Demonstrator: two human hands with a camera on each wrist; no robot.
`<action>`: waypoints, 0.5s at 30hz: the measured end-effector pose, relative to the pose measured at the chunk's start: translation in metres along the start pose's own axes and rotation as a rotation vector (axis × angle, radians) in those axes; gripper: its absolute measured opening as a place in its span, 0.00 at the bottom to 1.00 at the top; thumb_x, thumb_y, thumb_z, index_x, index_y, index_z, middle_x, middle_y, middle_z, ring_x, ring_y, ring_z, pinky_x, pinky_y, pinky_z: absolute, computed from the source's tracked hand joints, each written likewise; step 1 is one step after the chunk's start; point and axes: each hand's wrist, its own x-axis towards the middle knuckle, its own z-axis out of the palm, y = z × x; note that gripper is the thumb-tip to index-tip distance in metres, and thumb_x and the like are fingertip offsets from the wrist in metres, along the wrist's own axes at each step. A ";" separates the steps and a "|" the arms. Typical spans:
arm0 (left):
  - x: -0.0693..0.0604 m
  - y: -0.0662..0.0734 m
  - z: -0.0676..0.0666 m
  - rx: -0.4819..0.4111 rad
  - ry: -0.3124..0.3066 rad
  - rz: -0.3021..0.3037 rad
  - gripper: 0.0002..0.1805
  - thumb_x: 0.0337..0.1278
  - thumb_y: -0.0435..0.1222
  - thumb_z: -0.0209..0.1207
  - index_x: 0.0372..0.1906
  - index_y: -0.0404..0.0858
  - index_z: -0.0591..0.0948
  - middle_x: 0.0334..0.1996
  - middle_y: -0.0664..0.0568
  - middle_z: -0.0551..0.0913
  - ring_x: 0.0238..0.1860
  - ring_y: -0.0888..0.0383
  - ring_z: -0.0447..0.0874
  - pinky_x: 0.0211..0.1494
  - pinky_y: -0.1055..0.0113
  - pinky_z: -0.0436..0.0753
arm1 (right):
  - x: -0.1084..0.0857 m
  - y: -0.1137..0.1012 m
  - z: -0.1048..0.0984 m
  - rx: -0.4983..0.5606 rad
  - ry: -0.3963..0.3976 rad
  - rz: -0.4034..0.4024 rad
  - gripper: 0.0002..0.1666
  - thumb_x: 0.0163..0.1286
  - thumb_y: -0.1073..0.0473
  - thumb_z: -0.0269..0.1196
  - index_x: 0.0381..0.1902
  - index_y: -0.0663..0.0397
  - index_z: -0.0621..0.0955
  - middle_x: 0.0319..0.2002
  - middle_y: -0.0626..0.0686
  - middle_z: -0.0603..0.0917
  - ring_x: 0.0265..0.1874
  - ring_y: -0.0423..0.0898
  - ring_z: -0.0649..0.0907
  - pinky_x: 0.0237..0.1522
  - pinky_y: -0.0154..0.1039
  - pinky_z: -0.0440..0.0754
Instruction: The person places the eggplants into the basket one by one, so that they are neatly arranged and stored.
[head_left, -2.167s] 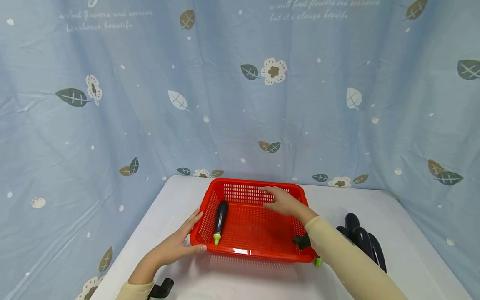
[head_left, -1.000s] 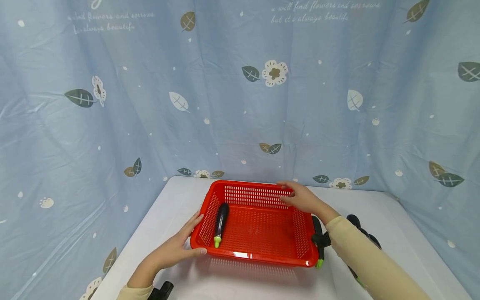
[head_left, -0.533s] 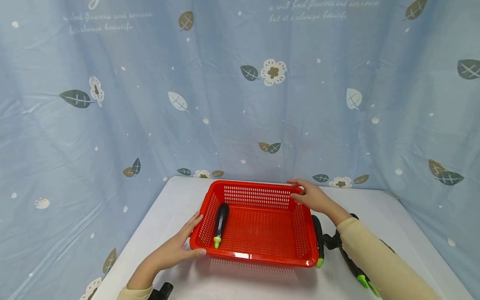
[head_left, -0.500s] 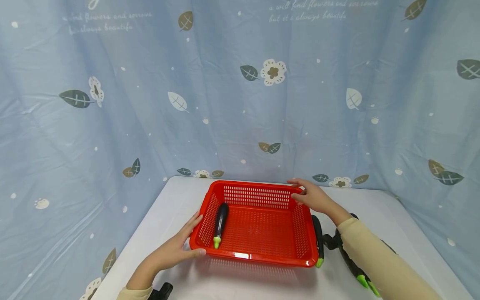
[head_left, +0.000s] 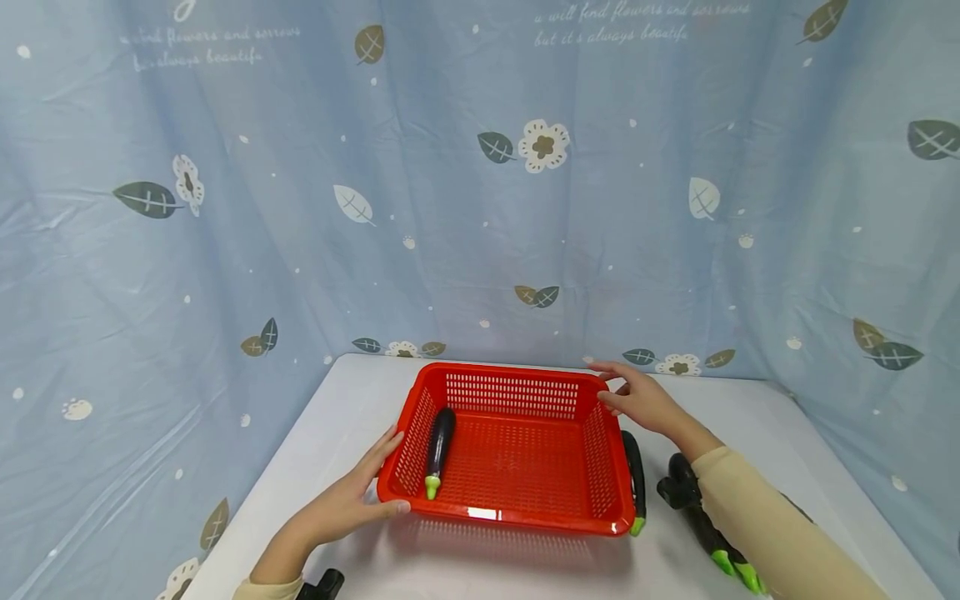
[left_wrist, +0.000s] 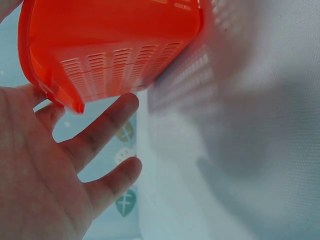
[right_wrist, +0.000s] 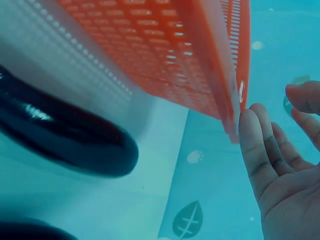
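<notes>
A red slatted basket (head_left: 506,521) stands mid-table in the head view, with one dark eggplant (head_left: 441,442) lying along its left side, green stem toward the front. My left hand (head_left: 337,504) rests on the basket's left rim, fingers spread; the left wrist view shows its palm (left_wrist: 40,170) beside the basket's outer wall (left_wrist: 115,65). At the back right corner is my right hand (head_left: 648,404), fingers loosely extended. In the right wrist view its fingertips touch or nearly touch the rim, and the hand (right_wrist: 285,185) holds nothing.
Another eggplant (head_left: 633,475) lies against the basket's right side outside. Farther right, more eggplants (head_left: 701,525) lie on the white table (head_left: 570,575), partly hidden by the right forearm. A patterned blue curtain (head_left: 450,208) hangs behind and at the sides.
My right hand has moved from above the basket's inside rightward to its back right corner. The eggplant outside the right wall has come into fuller view. My left hand has stayed at the rim.
</notes>
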 end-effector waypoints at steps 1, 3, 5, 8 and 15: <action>0.000 0.000 0.000 0.000 0.002 0.000 0.55 0.59 0.54 0.68 0.83 0.50 0.49 0.83 0.50 0.41 0.78 0.35 0.49 0.68 0.28 0.63 | -0.001 0.001 0.000 0.002 0.002 0.002 0.31 0.75 0.62 0.62 0.74 0.55 0.70 0.62 0.69 0.76 0.36 0.48 0.86 0.43 0.51 0.88; 0.000 0.000 0.001 0.000 0.005 -0.003 0.55 0.59 0.55 0.68 0.83 0.50 0.49 0.83 0.51 0.42 0.78 0.36 0.49 0.68 0.28 0.64 | -0.003 0.003 -0.001 0.003 0.006 0.005 0.31 0.75 0.62 0.62 0.74 0.56 0.70 0.62 0.69 0.76 0.36 0.48 0.86 0.43 0.52 0.88; -0.001 0.000 0.001 0.002 0.004 -0.006 0.55 0.59 0.55 0.68 0.83 0.50 0.49 0.83 0.51 0.42 0.78 0.35 0.49 0.67 0.28 0.64 | -0.005 0.005 -0.002 -0.005 0.013 0.008 0.31 0.75 0.62 0.62 0.73 0.57 0.70 0.62 0.69 0.77 0.36 0.48 0.86 0.43 0.51 0.88; -0.001 0.001 0.001 0.004 0.003 -0.014 0.55 0.59 0.55 0.68 0.83 0.51 0.49 0.83 0.52 0.42 0.78 0.35 0.50 0.67 0.28 0.65 | -0.008 0.008 -0.003 -0.020 0.019 0.011 0.31 0.74 0.62 0.62 0.73 0.57 0.70 0.62 0.69 0.77 0.36 0.49 0.86 0.42 0.50 0.88; -0.002 0.000 0.001 0.004 0.005 -0.026 0.54 0.59 0.56 0.67 0.83 0.51 0.49 0.83 0.52 0.42 0.78 0.36 0.51 0.66 0.28 0.66 | -0.018 0.017 -0.007 -0.034 0.030 0.015 0.32 0.73 0.61 0.64 0.72 0.57 0.71 0.62 0.70 0.77 0.34 0.49 0.86 0.40 0.46 0.88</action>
